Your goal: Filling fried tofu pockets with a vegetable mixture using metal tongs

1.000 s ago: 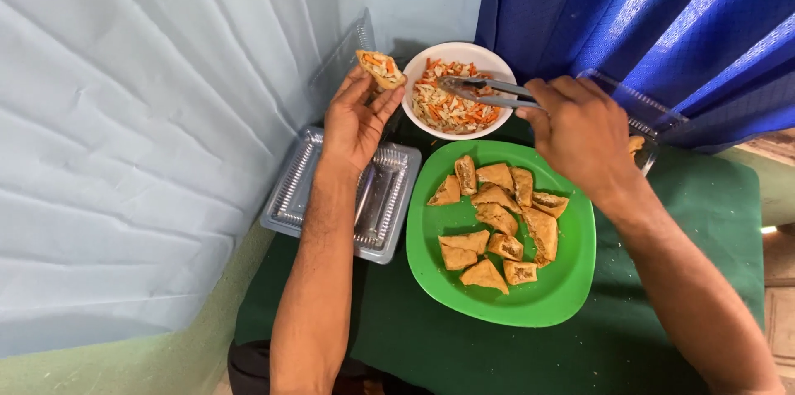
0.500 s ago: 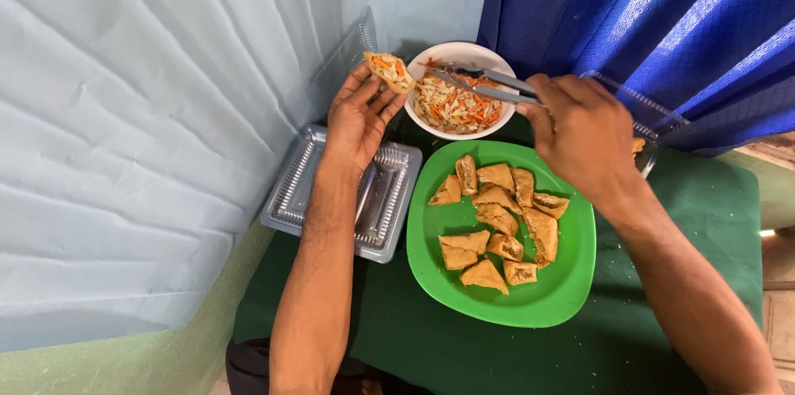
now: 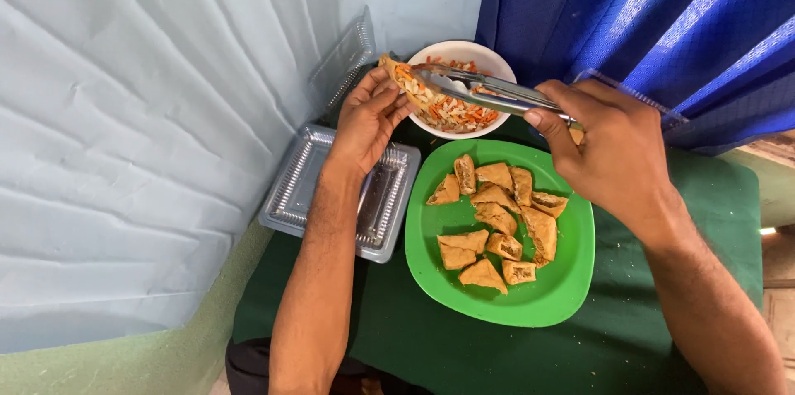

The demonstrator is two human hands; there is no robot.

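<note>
Looks like a food stall/prep spot: small worktop [image 3: 662,337] w/ green cloth, blue tarp [image 3: 662,22] & pale sheeting [image 3: 149,113] as walls, clear takeaway boxes [image 3: 331,188], green plate [image 3: 571,279] of fried pieces, bowl [image 3: 497,64] of veg filling.

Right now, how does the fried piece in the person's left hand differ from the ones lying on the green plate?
The held piece is up in the left hand over the white bowl; the plate pieces lie flat on the green plate.
The held piece is split open and packed with shredded orange and white vegetables, with metal tongs from the right hand at it; the plate pieces have no such shreds.
Both are golden-brown fried wedges.
</note>
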